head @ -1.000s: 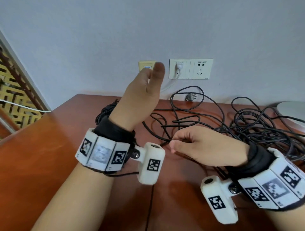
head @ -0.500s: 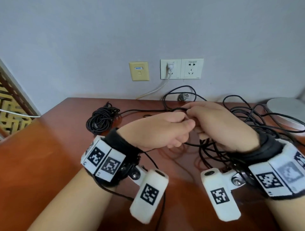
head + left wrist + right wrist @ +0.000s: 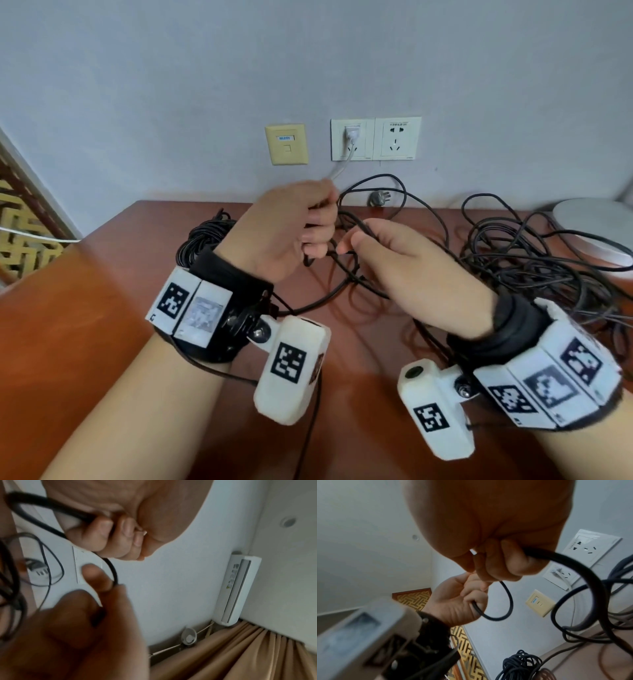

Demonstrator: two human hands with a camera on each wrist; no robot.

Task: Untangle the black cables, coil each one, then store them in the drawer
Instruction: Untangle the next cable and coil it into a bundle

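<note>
Black cables [image 3: 534,270], thin, glossy, loosely tangled

An indoor room, home or office: a polished red-brown wooden desk [image 3: 85,335] against a pale grey wall with white power sockets [image 3: 375,138] and a beige data port [image 3: 286,144], a wall-mounted air conditioner [image 3: 238,589], tan curtains [image 3: 248,653], and a gold lattice screen [image 3: 20,233].

The head view looks down over the desk [image 3: 85,325] toward the wall sockets [image 3: 375,138]. Both wrist views sit close behind curled fingers, sharing the sockets [image 3: 583,555].
</note>
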